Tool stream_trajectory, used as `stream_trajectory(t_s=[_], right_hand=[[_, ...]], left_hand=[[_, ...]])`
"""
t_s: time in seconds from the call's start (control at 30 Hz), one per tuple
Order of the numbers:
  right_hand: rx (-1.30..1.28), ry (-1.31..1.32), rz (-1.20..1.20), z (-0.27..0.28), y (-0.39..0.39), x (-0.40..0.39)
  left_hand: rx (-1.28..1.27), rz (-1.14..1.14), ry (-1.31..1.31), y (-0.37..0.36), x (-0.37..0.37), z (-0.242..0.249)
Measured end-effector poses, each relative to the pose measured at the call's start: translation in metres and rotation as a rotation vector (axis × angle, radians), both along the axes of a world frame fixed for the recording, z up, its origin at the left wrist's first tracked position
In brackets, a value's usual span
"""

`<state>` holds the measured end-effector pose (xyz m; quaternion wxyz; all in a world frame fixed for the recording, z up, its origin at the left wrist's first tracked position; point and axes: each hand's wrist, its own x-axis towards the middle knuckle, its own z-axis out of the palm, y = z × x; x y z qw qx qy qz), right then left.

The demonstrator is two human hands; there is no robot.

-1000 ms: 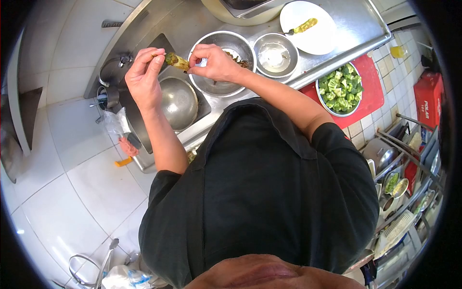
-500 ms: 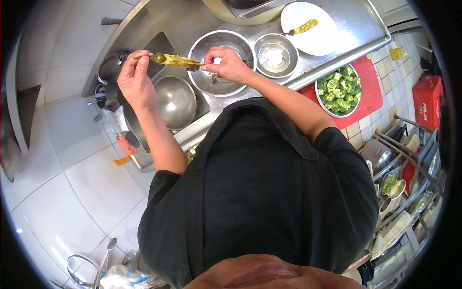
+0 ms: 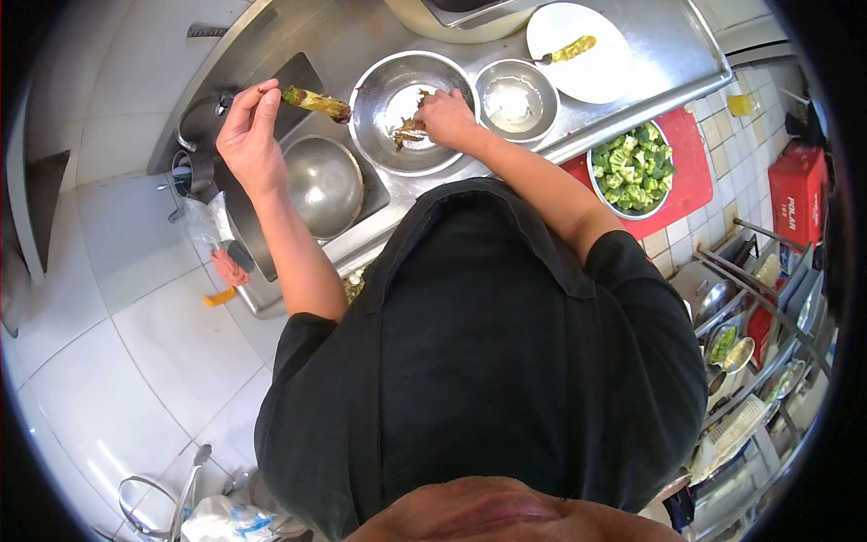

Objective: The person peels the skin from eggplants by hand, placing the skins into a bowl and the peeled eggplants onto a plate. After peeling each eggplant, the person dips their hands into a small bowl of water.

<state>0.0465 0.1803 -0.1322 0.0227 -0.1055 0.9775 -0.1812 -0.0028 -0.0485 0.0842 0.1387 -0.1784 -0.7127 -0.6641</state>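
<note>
My left hand (image 3: 251, 135) pinches the stem end of a roasted eggplant (image 3: 312, 101), which sticks out toward the right with yellow-green flesh and brown charred patches. My right hand (image 3: 447, 119) is lowered over a steel bowl (image 3: 363, 149), its fingers closed at dark strips of eggplant skin (image 3: 408, 135). Whether all those strips hang from the fingers or lie in the bowl is hard to see. Another peeled eggplant (image 3: 573, 49) with its dark stem rests on a white plate (image 3: 596, 81) at the back right.
A smaller steel bowl (image 3: 517, 101) stands right of the large one. An empty metal pan (image 3: 323, 185) sits in the sink (image 3: 375, 194) at left, near a faucet (image 3: 185, 140). Broccoli (image 3: 632, 167) fills a bowl on a red board (image 3: 694, 163). A shelf rack (image 3: 759, 280) stands at right.
My right hand has left the eggplant's tip and moved right and down into the large bowl. The eggplant's free end looks shorter and darker; my left hand still holds it.
</note>
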Motion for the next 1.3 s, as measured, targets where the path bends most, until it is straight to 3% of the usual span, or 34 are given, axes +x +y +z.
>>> stream_trajectory(t_s=[0.07, 0.27, 0.37, 0.5, 0.6, 0.7, 0.9, 1.03, 1.3], right_hand=[[0.124, 0.031, 0.01, -0.009, 0.0, 0.0], [-0.206, 0.181, -0.119, 0.042, 0.035, 0.011], [-0.214, 0.349, -0.343, 0.04, 0.069, 0.026], [0.116, 0.079, -0.454, 0.003, 0.111, 0.043], [0.385, -0.174, -0.391, -0.014, 0.114, 0.047], [0.359, -0.163, -0.421, -0.012, 0.11, 0.046], [-0.015, 0.216, -0.479, 0.042, 0.078, 0.037], [-0.596, 0.34, -0.225, 0.069, 0.035, 0.017], [-1.277, 0.103, -0.044, 0.087, -0.032, -0.013]], left_hand=[[-0.025, 0.01, -0.009, 0.003, 0.003, 0.001], [-0.046, 0.018, -0.033, 0.004, 0.005, -0.003], [-0.082, 0.029, -0.031, 0.003, 0.004, -0.004], [-0.117, 0.049, -0.036, 0.008, 0.007, 0.0], [-0.105, 0.041, -0.037, 0.009, 0.004, -0.001], [-0.092, 0.021, -0.014, 0.009, 0.001, -0.001], [-0.032, 0.005, -0.011, 0.009, 0.002, 0.002], [-0.032, 0.007, -0.015, 0.014, 0.002, 0.003], [0.0, -0.026, -0.019, 0.019, 0.006, 0.004]])
